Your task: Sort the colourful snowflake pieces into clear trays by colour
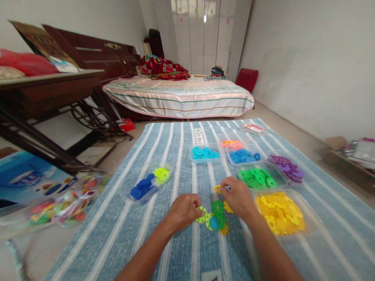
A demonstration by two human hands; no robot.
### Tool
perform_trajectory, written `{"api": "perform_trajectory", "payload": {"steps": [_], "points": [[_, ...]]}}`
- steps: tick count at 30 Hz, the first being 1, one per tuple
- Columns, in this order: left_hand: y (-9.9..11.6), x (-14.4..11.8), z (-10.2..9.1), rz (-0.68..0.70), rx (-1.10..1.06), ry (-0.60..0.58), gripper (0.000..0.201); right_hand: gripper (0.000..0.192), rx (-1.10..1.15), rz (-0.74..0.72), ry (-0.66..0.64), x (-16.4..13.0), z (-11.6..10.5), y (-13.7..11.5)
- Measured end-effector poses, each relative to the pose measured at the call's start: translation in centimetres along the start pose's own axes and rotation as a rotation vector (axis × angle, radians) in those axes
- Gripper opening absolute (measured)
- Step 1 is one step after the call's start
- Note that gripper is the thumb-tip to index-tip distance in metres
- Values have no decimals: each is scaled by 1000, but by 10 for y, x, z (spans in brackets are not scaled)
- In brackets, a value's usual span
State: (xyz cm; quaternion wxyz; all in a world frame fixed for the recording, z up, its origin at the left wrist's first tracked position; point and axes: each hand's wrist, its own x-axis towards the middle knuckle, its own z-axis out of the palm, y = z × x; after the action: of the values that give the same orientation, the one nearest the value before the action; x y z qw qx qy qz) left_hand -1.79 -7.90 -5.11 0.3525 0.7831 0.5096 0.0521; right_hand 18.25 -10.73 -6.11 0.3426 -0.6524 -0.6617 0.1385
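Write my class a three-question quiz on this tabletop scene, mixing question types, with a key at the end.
1. Multiple choice: what colour is the disc that the left hand grips?
A) purple
B) yellow-green
C) orange

2. True or false: seen from the camera, the purple pieces lie to the right of the green pieces.

3. Fill in the blank: the right hand holds a flat piece coloured ____.

Key: 1. B; 2. True; 3. yellow.
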Motion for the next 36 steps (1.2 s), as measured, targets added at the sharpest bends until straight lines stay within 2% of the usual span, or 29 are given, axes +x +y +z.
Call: {"api": "perform_trajectory", "payload": {"steps": [5,9,12,14,15,19,21,24,29,36], "points": [[0,-2,-2,6,-21,-6,13,22,-67,11,-7,-20,-43,-14],[0,-4,-3,32,-23,16,11,22,-339,56,124,-38,-85,6],[-2,-4,-2,36,-17,13,11,19,-605,99,236,-48,-101,21],[-4,-4,-1,49,-20,14,13,20,-644,66,272,-51,-96,20],[-4,-4,0,57,-22,17,13,20,-610,30,247,-52,-89,16],[-4,-5,0,64,-25,22,12,18,-430,-93,-44,-51,-41,-10],[-2,-6,-1,60,-26,24,12,19,-450,-101,-164,-49,-19,-19],[-1,-7,-2,55,-27,18,12,25,-572,-39,-246,-46,-1,-22],[-3,-5,0,57,-19,0,13,23,-616,50,-297,-47,-2,-19],[-6,-4,1,86,-23,4,15,19,-537,80,-255,-50,-6,-22]]}}
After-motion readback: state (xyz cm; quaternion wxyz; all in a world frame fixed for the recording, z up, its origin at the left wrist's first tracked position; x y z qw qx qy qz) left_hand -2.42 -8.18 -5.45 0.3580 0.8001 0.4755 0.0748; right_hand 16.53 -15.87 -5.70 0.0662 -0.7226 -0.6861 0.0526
